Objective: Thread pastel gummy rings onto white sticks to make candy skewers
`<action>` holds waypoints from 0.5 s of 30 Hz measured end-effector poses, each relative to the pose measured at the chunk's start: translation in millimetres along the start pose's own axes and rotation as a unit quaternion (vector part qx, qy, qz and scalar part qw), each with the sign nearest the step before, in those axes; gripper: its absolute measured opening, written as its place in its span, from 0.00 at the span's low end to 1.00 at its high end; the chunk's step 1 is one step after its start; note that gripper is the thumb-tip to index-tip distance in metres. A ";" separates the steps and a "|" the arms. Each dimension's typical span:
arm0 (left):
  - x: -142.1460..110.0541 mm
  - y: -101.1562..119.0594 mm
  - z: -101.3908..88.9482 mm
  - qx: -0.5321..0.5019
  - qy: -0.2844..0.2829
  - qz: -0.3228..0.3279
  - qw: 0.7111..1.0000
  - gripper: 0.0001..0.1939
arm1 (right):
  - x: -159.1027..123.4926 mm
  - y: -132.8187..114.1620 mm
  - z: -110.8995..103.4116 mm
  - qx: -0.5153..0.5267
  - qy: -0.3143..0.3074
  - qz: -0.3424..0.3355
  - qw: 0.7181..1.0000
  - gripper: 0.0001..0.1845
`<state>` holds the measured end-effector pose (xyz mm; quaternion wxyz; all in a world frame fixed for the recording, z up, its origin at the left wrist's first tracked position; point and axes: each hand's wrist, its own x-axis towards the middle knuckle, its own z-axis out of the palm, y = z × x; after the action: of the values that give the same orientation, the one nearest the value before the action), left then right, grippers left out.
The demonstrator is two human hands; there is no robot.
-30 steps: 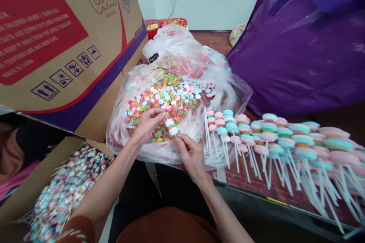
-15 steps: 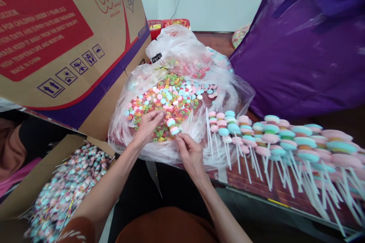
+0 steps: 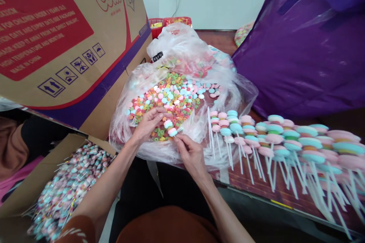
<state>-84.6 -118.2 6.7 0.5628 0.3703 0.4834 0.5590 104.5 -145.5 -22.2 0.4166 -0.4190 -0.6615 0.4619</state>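
Note:
My right hand pinches the lower end of a candy skewer, a short white stick threaded with pink, white and blue candy discs and a gummy ring between them. The skewer tilts up and left. At its top end my left hand is closed, thumb and fingers together. What those fingertips hold is too small to make out. Beneath both hands lies a heap of loose gummy rings and pastel candy discs, spread on a clear plastic bag.
Finished candy skewers lie in rows along the table at right. A big printed carton stands at left, above an open box full of small candy sticks. A purple bag rises at back right. Part of another person shows far left.
The view has shifted slightly. My left fingers have come over the top of the skewer, while my right hand keeps its pinch on the stick.

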 end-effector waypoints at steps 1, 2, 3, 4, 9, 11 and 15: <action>-0.4 -0.3 -0.3 0.003 0.000 -0.002 1.000 0.23 | 0.2 0.3 0.3 -0.001 -0.001 -0.001 1.000 0.14; -0.9 -0.5 -0.3 0.008 -0.002 -0.004 1.000 0.23 | 0.6 0.7 0.6 -0.002 -0.001 -0.002 1.000 0.14; -1.6 -0.6 -0.2 0.014 -0.005 -0.006 1.000 0.24 | 1.0 1.0 0.8 -0.004 -0.003 -0.004 1.000 0.14; -2.2 -0.8 0.0 0.020 -0.007 -0.008 1.000 0.24 | 1.5 1.3 0.8 -0.009 -0.004 -0.005 1.000 0.14; -4.4 -2.9 2.8 0.011 0.005 -0.014 1.000 0.25 | 3.2 1.1 0.1 -0.050 -0.014 -0.006 0.999 0.15; -5.4 -2.5 5.8 -0.025 0.021 -0.029 0.999 0.25 | 3.5 0.7 0.5 -0.063 -0.017 -0.021 0.998 0.14; -9.7 2.6 14.6 -0.088 0.046 -0.057 0.993 0.24 | 3.4 1.0 3.8 -0.078 -0.018 -0.072 0.994 0.14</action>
<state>-70.4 -125.7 14.2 0.6016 0.2650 0.4776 0.5829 100.0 -143.1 -23.5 0.4025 -0.3933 -0.7313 0.3853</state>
